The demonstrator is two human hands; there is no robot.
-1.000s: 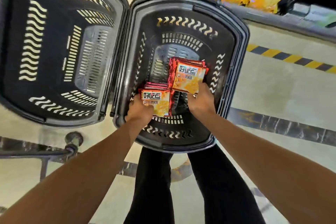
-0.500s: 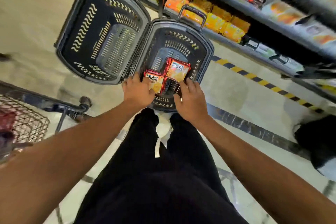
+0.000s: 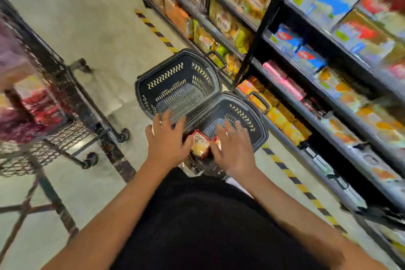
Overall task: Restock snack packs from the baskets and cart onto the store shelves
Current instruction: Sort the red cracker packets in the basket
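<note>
Far basket (image 3: 179,92) bare | near basket (image 3: 260,129): snack packs (image 3: 200,142) under both hands

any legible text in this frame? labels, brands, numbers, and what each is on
None reads cleanly; motion blur covers the whole frame.
Red snack pack between the left hand and right hand: a white label band with dark characters, too blurred to read.
Packs and boxes on the store shelves: red and blue logos show, lettering smeared, unreadable.
Baskets, cart, floor: no text seen.
</note>
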